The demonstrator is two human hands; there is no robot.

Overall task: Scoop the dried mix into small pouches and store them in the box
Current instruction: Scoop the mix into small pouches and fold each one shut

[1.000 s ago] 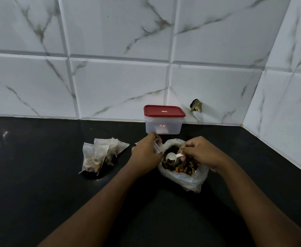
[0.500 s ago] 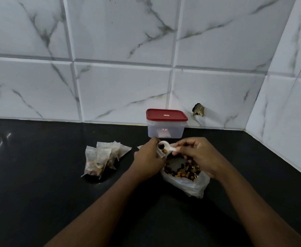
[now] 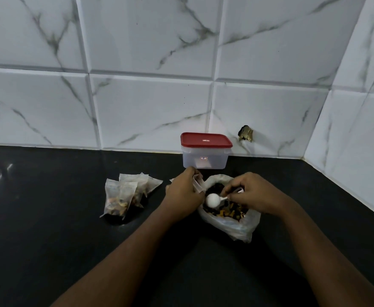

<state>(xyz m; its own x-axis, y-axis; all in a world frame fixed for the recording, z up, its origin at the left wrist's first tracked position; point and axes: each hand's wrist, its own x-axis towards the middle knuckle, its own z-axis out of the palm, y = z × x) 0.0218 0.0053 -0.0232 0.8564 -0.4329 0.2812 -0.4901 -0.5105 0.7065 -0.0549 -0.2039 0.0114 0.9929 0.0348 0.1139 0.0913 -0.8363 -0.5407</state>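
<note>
Just left of the white scoop (image 3: 212, 200) our right hand (image 3: 252, 193) pinches, our left hand (image 3: 184, 193) grips the small pouch (image 3: 197, 185), beside the mix bag (image 3: 237, 227).

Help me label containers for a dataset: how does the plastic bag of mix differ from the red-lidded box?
The plastic bag is soft and crumpled; the box is rigid and rectangular. The bag gapes open on the dried mix; the box is shut under its red lid. The right hand holds a white scoop over the bag; the box stands behind it. Both are translucent plastic.
</note>
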